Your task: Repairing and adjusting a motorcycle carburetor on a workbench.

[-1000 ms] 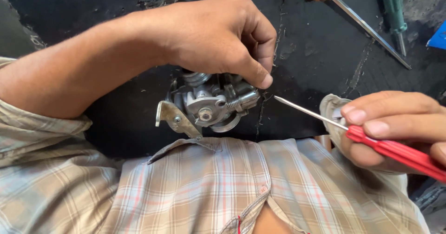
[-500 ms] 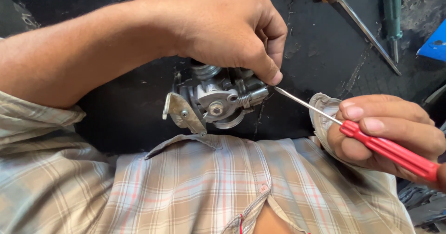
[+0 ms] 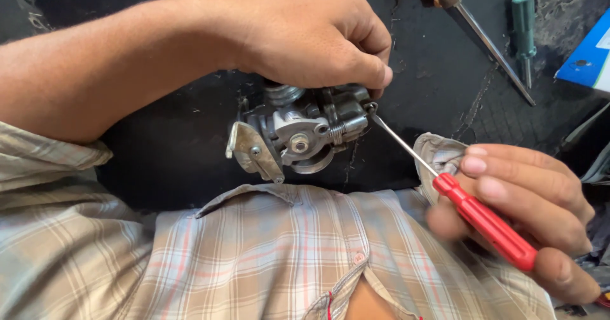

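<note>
My left hand grips a small silver metal carburettor from above, holding it over a black work surface. My right hand holds a red-handled screwdriver. Its thin metal shaft runs up and left, and the tip touches a screw with a spring on the carburettor's right side, just under my left fingertips. A flat metal bracket sticks out at the carburettor's lower left.
A long screwdriver with an orange handle and a green-handled screwdriver lie on the black surface at the top right. A blue and white box sits at the right edge. My checked shirt fills the bottom.
The screwdriver tip has moved left, from clear of the carburettor to touching its right side. My left hand has kept its hold on the carburettor.
</note>
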